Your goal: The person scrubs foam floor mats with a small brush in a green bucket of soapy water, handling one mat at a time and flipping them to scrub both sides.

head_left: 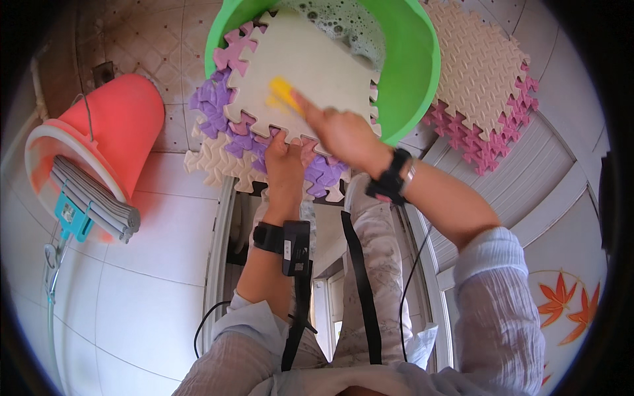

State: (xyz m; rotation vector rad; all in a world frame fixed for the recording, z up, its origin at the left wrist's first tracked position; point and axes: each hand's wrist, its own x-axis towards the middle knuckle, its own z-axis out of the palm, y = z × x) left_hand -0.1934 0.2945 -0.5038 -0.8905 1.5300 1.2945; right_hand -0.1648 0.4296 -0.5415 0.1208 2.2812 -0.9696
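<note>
A cream foam mat tile (314,69) with jigsaw edges lies flat side up, leaning over a green basin (422,59). My left hand (285,165) grips its near edge, thumb on top. Closed around a small yellow brush (285,92), my right hand (347,135) holds it against or just over the tile's face. The brush is smeared by motion, so its bristles cannot be made out. Beneath the tile, purple foam tiles (214,102) and pink and cream ones stick out. Foamy water (353,30) shows inside the basin behind the tile.
On the right stands a stack of cream and pink textured foam tiles (475,72). At left a red bucket (125,112) is tipped on its side, with a grey sponge mop head (96,198) at its mouth. White floor tiles (158,231) lie below the bucket.
</note>
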